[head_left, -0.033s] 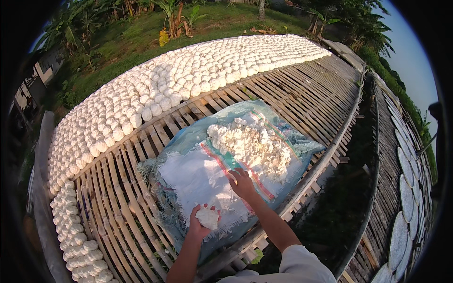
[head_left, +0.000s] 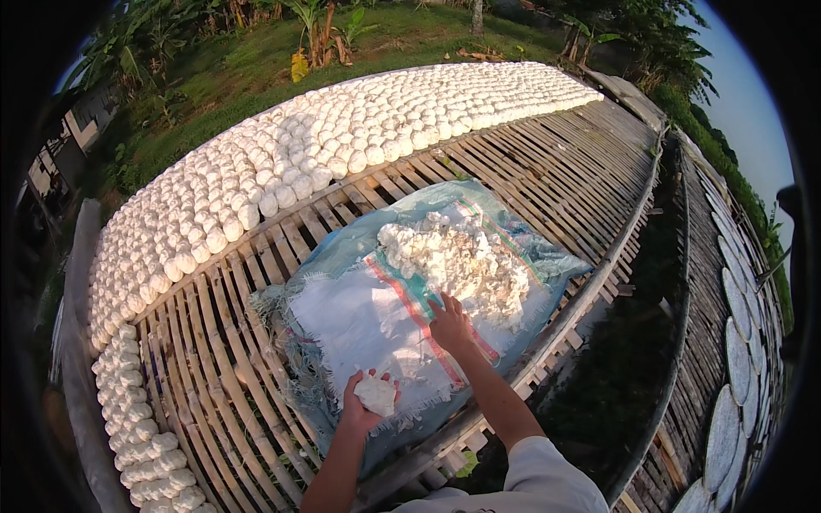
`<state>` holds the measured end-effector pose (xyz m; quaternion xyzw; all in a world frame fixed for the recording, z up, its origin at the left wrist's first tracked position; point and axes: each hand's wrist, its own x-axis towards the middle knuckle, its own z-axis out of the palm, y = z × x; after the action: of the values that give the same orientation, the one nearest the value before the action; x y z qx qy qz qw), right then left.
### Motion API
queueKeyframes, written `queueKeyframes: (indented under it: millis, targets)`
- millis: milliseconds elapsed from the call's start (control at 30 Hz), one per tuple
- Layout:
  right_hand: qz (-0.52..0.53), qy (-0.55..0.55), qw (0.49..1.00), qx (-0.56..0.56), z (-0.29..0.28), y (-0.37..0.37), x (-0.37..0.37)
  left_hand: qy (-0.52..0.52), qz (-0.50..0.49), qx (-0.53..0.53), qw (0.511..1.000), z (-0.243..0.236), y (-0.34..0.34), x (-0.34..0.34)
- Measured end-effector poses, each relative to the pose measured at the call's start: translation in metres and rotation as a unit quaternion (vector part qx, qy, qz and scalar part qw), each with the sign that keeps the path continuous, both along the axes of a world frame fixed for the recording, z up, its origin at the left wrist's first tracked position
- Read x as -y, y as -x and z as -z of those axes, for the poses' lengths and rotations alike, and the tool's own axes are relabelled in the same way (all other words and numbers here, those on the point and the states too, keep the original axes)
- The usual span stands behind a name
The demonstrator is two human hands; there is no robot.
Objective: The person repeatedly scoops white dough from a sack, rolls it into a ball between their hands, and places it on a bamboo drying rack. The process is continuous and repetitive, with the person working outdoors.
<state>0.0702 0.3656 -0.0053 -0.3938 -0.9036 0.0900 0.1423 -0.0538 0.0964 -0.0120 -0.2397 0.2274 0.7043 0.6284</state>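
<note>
In my left hand [head_left: 356,414], near the front edge of the sacking, rests a pale white lump [head_left: 376,394] with my fingers curled round it. My right hand [head_left: 451,328] reaches over a red-and-green striped band of the white woven sack [head_left: 338,308]. Its fingers are stretched out and hold nothing that I can see. Just beyond the fingertips lies a heap of crumbly, cream-white pieces [head_left: 462,261]. Whether the fingertips touch the heap, I cannot tell. Under sack and heap spreads a blue-green mesh sheet [head_left: 376,221].
A slatted bamboo platform [head_left: 224,350] carries the sheet. Many rounded white lumps [head_left: 231,192] stand in rows along its far and left sides. Past the right rail [head_left: 624,244] is a dark gap, then another rack [head_left: 676,427] with grey-white discs [head_left: 725,436].
My right hand has moved a little to the right and away from me, closer to the heap. My left hand keeps its place with the white lump.
</note>
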Motion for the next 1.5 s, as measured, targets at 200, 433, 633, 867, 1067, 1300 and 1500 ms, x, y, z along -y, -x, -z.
queueKeyframes:
  millis: [200,433,633,867,1067,1300,1500]
  targets:
    - [0.009,0.132,0.987,0.090,0.076,-0.034,-0.067,0.004,-0.023,-0.044,0.999,-0.010,0.004,0.015]
    - [0.160,0.388,0.868,-0.266,0.053,-0.053,-0.062,0.003,-0.020,-0.059,0.998,-0.026,0.006,0.009]
    - [0.136,0.667,0.574,-0.454,0.011,-0.066,-0.032,-0.021,-0.014,-0.084,0.996,-0.041,-0.001,0.005]
    - [-0.064,0.514,0.771,-0.371,-0.050,-0.026,0.138,-0.037,-0.002,-0.117,0.992,-0.030,-0.016,0.006]
    - [-0.320,0.364,0.835,-0.262,-0.060,-0.031,0.183,-0.102,-0.030,-0.055,0.993,-0.025,-0.032,0.041]
    - [-0.006,0.009,0.994,-0.106,0.055,-0.004,-0.017,-0.079,-0.082,-0.041,0.993,-0.039,-0.043,0.116]
    - [0.052,0.250,0.957,-0.138,0.075,-0.022,-0.047,-0.057,-0.109,-0.073,0.990,-0.043,-0.051,0.153]
